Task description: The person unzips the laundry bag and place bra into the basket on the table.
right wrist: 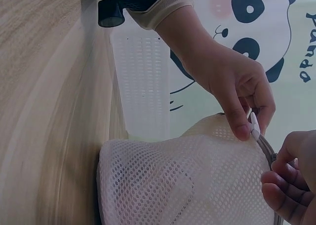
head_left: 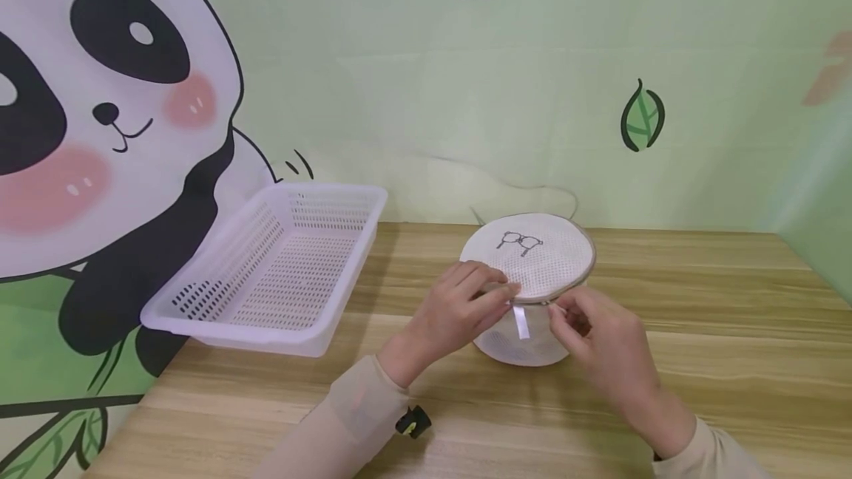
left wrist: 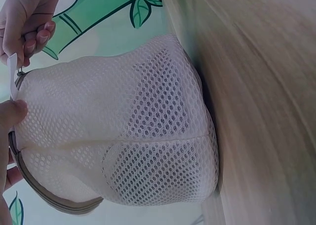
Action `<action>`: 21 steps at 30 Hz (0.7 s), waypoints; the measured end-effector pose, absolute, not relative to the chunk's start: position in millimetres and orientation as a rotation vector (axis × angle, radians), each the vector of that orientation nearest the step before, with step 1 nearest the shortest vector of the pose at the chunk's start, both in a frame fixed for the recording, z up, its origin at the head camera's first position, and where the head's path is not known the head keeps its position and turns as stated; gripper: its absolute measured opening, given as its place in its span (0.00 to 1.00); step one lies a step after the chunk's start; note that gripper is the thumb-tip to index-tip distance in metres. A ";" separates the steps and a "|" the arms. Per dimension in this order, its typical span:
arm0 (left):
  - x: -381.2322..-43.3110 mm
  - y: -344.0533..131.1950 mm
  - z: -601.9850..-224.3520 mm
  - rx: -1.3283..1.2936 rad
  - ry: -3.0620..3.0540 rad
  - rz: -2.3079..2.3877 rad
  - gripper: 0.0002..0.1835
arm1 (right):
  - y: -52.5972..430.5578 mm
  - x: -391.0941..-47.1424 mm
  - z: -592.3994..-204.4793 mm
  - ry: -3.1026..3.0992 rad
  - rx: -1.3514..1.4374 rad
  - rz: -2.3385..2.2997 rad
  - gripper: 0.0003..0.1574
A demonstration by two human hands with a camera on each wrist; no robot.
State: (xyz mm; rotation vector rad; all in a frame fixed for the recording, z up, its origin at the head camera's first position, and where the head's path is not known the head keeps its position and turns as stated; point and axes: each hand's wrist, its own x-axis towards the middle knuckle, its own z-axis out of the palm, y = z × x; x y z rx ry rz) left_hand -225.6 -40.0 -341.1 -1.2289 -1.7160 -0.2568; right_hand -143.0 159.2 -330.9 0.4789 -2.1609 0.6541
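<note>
A white mesh laundry bag [head_left: 495, 346] stands upright on the table, its round lid [head_left: 552, 250] on top bearing a dark line drawing. My left hand [head_left: 459, 305] pinches the bag's front rim between thumb and fingers, beside a small white tag [head_left: 521, 322]. Just right of the tag, my right hand [head_left: 606, 346] pinches the zipper pull, mostly covered by its fingertips. A grey-brown zipper [left wrist: 49, 198] runs round the rim in the left wrist view. In the right wrist view, the right-hand fingers [right wrist: 286, 185] are at the zipper edge. Mesh blurs whatever is inside.
To the left, a white perforated plastic basket [head_left: 279, 279] sits on the wooden table [head_left: 719, 361]. Behind the table hangs a green backdrop [head_left: 373, 94] with a panda and leaves. A black strapped device [head_left: 414, 422] shows at the left wrist.
</note>
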 end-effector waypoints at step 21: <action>-226.5 -41.9 -340.9 -1.237 -1.705 -0.280 0.10 | 160.6 -142.4 -329.7 -2.168 0.449 0.657 0.11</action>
